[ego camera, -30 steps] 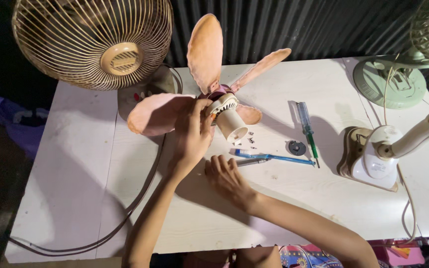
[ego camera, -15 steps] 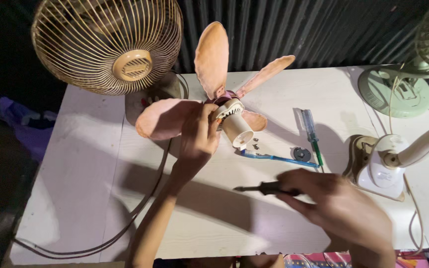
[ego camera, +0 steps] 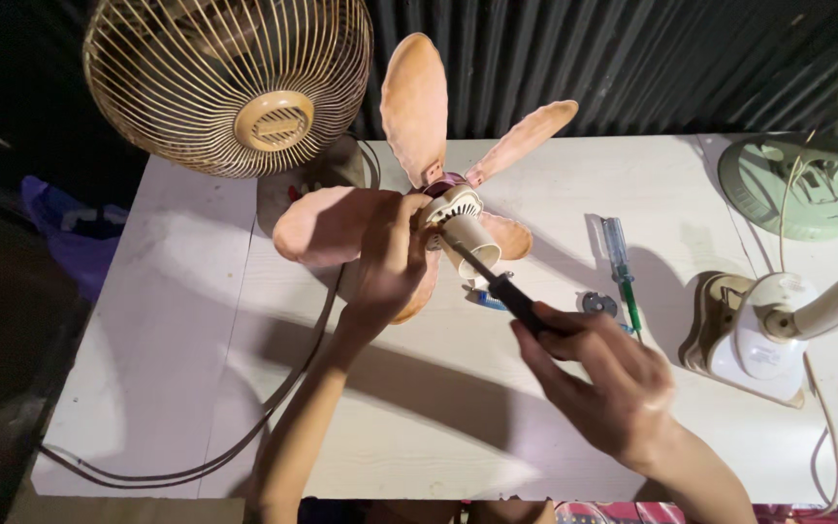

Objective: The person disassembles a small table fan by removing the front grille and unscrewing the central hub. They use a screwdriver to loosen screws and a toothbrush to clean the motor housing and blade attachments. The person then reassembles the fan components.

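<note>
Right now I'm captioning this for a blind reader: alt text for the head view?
A left hand steadies a pink fan blade assembly on a white table while the right hand pokes a screwdriver into its hub.

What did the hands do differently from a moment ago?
The right hand picked up a black-handled screwdriver from the table and brought its tip up into the cream hub of the fan blades. The left hand kept its grip on the blades; the green screwdriver stayed put.

one head-worn camera looks steeply down from close above the white table (ego camera: 147,388), facing the corrugated wall (ego camera: 632,58) at its far edge
</note>
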